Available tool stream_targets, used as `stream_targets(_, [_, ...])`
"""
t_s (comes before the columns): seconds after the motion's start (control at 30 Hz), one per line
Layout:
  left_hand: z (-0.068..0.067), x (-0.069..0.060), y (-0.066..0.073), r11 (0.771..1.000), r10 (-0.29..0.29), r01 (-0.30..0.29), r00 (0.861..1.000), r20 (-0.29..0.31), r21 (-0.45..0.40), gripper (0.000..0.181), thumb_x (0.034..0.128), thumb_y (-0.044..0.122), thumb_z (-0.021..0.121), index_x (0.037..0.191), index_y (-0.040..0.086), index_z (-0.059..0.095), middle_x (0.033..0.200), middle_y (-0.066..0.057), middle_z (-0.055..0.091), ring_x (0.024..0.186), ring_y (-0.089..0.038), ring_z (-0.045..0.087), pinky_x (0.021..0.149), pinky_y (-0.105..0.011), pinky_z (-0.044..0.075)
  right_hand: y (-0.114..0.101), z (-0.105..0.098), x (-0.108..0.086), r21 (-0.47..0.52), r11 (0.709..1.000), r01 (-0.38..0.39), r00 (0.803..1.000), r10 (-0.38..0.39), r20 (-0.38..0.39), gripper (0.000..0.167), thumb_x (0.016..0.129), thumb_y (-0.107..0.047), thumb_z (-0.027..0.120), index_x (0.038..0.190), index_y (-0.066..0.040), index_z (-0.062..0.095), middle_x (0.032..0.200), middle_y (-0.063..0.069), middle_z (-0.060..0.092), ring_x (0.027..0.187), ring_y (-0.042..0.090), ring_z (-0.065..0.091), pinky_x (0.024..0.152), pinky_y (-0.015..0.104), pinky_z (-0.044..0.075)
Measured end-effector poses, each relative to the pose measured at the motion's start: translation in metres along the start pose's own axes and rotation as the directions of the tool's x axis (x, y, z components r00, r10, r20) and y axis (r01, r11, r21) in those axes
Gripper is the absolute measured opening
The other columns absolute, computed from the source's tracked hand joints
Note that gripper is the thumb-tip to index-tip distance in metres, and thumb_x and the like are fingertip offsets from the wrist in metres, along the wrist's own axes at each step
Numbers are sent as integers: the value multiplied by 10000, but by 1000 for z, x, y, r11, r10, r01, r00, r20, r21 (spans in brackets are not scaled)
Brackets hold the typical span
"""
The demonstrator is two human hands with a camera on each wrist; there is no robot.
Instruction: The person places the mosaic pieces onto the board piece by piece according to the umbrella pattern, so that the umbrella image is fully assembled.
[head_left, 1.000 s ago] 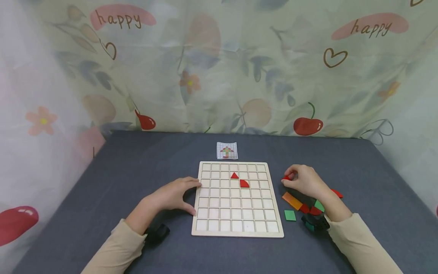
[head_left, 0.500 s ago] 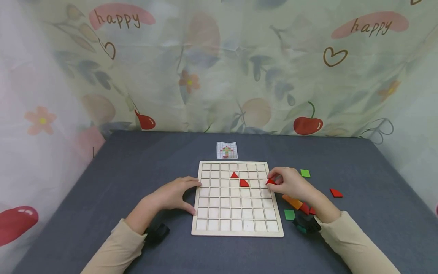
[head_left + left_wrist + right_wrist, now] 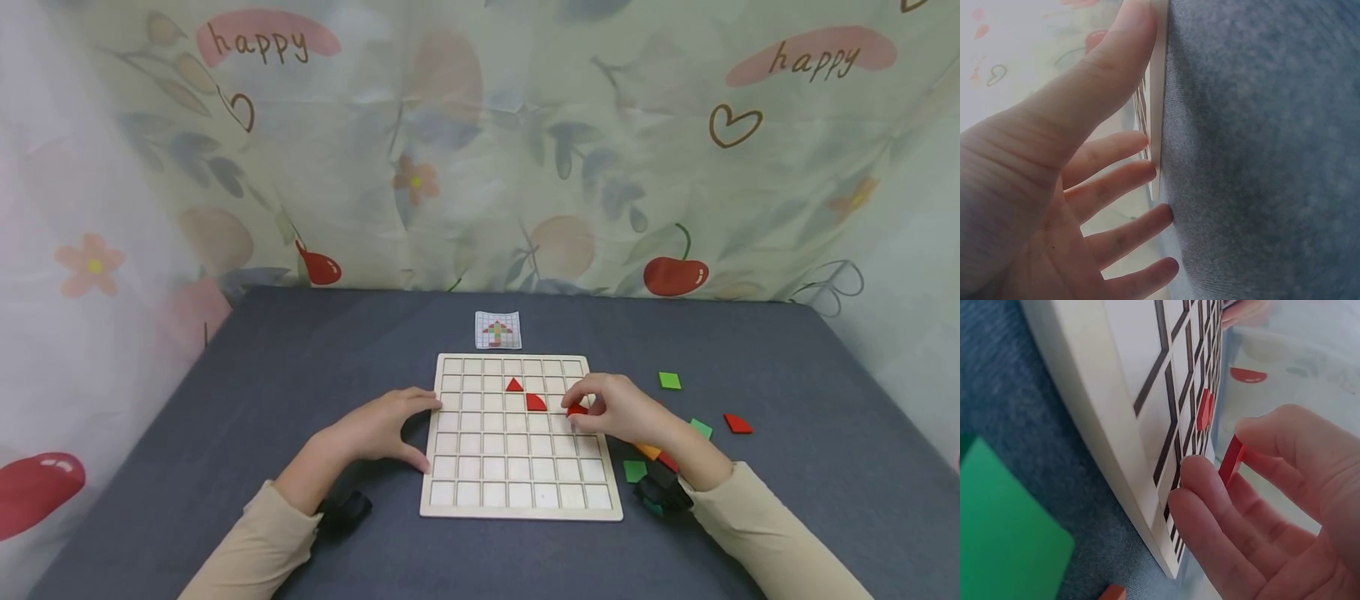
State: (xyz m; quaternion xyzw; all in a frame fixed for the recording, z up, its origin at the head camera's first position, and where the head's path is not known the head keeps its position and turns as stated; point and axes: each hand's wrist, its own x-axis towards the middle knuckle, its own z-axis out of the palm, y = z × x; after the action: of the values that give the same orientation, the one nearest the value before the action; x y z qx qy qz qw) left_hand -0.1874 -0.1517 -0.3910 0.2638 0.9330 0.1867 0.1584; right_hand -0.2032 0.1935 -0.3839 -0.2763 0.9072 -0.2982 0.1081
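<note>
Work at an early stage, as judged from where I stand. On the pale wooden board with square cells [image 3: 491,469], a red triangular tile [image 3: 513,385] and a red quarter-round tile [image 3: 536,402] lie in place; most of the coloured figure on the white printed card [image 3: 497,332] beyond it seems left to lay. A light-green square tile [image 3: 670,381] and a partly hidden orange tile [image 3: 647,451] lie on the dark blue-grey cloth [image 3: 337,346], right of the board. The right hand [image 3: 617,408], fingers curled, pinches another red tile [image 3: 576,410] between thumb and fingertips, over the right-hand columns; its outline is partly covered, and whether it touches the board cannot be told. The left hand [image 3: 384,425], thumb and fingers spread, touches the board's left edge and holds no tile.
</note>
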Motion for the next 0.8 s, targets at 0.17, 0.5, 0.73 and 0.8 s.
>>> stream_targets(0.17, [0, -1, 0, 1000, 6, -6, 1000, -4, 4, 847, 660, 436, 812, 1352, 74, 484, 1419, -118, 447, 1306, -295, 421, 1069, -467, 359, 0, 2, 1, -15, 999, 43, 999, -43, -14, 168, 811, -139, 712, 973, -101, 688, 980, 42, 662, 694, 77, 549, 650, 187, 492])
stream_targets(0.5, [1, 0, -1, 1000, 3, -3, 1000, -3, 10, 853, 658, 449, 808, 1355, 82, 482, 1424, -112, 443, 1311, -294, 417, 1069, -470, 358, -4, 5, 2, -64, 996, 64, 998, -65, -12, 131, 818, -147, 712, 946, -123, 698, 927, 7, 620, 789, 110, 544, 706, 224, 517])
stream_targets(0.73, [1, 1, -1, 1000, 4, -4, 1000, 1, 6, 855, 658, 447, 809, 1356, 78, 481, 1426, -117, 440, 1314, -296, 413, 1071, -469, 357, -6, 6, 1, -75, 996, 55, 998, -55, 3, 186, 805, -93, 711, 978, -91, 641, 970, 35, 612, 749, 95, 550, 682, 201, 497])
stream_targets(0.8, [0, 0, -1, 1000, 6, -6, 1000, 0, 4, 855, 658, 446, 809, 1355, 76, 481, 1425, -120, 440, 1313, -300, 413, 1070, -472, 356, -6, 6, 1, -85, 995, 49, 999, -49, 3, 185, 803, -93, 711, 976, -92, 644, 978, 36, 614, 765, 96, 560, 690, 204, 496])
